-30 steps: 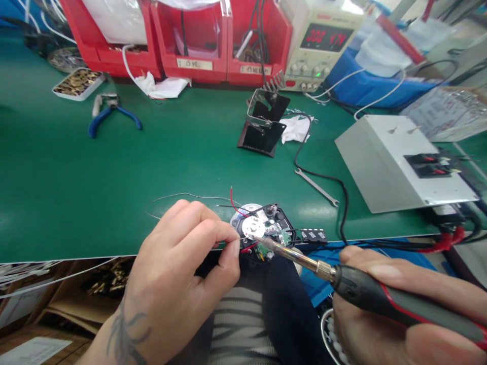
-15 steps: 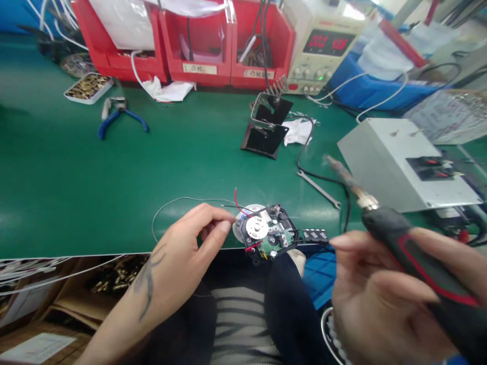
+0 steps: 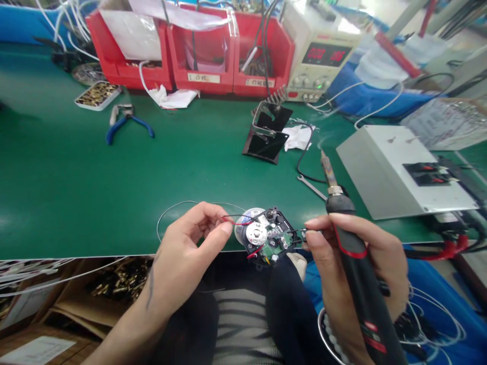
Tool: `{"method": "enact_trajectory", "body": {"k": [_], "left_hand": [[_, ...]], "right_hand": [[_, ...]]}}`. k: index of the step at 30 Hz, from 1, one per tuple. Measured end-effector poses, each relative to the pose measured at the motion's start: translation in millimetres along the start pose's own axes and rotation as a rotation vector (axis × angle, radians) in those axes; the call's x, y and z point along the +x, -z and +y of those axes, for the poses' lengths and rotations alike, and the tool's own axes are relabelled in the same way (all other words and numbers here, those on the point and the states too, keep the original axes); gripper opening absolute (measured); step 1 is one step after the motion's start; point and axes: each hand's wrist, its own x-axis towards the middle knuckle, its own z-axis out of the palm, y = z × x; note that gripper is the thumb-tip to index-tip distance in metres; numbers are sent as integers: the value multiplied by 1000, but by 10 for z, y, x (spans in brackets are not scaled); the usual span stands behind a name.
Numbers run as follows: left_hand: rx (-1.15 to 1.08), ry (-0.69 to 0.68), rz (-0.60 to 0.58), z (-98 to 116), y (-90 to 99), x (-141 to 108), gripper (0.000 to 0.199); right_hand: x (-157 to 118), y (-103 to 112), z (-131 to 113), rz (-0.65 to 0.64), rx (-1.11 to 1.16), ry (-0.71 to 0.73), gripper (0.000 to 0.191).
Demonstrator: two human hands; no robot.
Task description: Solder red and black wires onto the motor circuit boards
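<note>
The black-framed device (image 3: 281,246), with a green circuit board and a white disc, rests at the table's front edge on a round reel. My left hand (image 3: 201,233) pinches a red wire and a black wire between thumb and fingertips, left of the device. In my right hand (image 3: 357,253) is a soldering iron (image 3: 342,205), its tip pointing up and away and faintly smoking. The thumb and forefinger of that hand also pinch the small black piece joined by wires to the device's right side. Fingers mostly cover that piece.
A black iron stand (image 3: 266,134) is at mid-table, with a wrench (image 3: 312,187) and a grey box (image 3: 403,172) to its right. Blue-handled pliers (image 3: 127,121) lie at left. Red bins (image 3: 201,83) and a power supply (image 3: 308,76) line the back.
My left hand has taken hold of the red and black wires. My right hand has moved left and grasped the small black piece, and the iron now stands more upright.
</note>
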Motion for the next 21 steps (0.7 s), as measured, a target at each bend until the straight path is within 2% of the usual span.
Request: {"method": "enact_trajectory", "body": {"k": [4,8,13,17,21], "left_hand": [[55,-174,-12,32,36,-114,13],[154,-284,-89,128,44,-51,16],[229,-272,-244,221,106,48,14],[251,-233,-343,238,180,74,16],[225,-181,-340,249,178,91,15]], "right_hand": [[47,-30,-2,-2,11,20,42],[87,-44,-4,-19,12,53,44],[91,-35,-21,-46,-27,27,46],[76,-14,11,-13,-16,-27,47],[64,13,11,-15,28,14,40]]}}
